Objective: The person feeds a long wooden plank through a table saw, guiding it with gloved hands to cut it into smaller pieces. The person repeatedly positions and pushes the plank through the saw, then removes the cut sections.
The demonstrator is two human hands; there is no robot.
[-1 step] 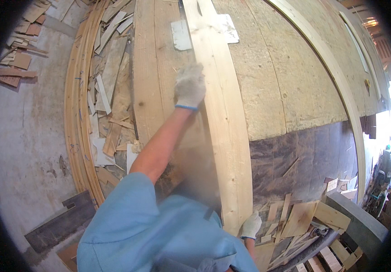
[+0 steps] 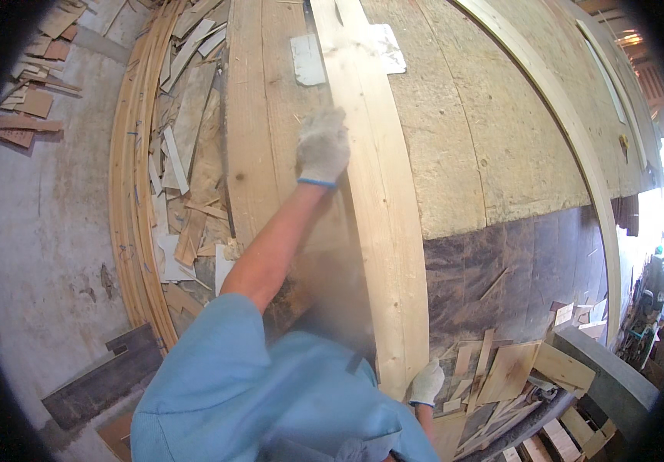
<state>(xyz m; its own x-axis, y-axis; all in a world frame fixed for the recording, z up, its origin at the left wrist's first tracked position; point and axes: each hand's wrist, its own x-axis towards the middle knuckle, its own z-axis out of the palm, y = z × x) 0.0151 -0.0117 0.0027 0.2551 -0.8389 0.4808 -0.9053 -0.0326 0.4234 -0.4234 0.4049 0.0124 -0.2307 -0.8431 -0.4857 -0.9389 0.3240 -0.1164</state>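
Note:
A long pale plank (image 2: 386, 215) runs from the top centre down to my waist, lying on a wide worn wooden worktop (image 2: 455, 146). My left hand (image 2: 322, 150), in a grey-white glove with a blue cuff, is closed on the plank's left edge. My right hand (image 2: 427, 382), also gloved, holds the plank's near end low at the right, its fingers partly hidden. A worn whitish plate (image 2: 309, 65) lies beneath the plank near the top. A hazy dusty blur lies between my left forearm and the plank.
Bundled long strips (image 2: 124, 200) and scrap pieces (image 2: 186, 154) lie left of the worktop. A pale wall (image 2: 31, 231) is farther left. A long strip (image 2: 555, 100) crosses the right side. Offcuts (image 2: 509, 369) and a grey ledge (image 2: 617, 369) sit lower right, with machinery (image 2: 652, 300) beyond.

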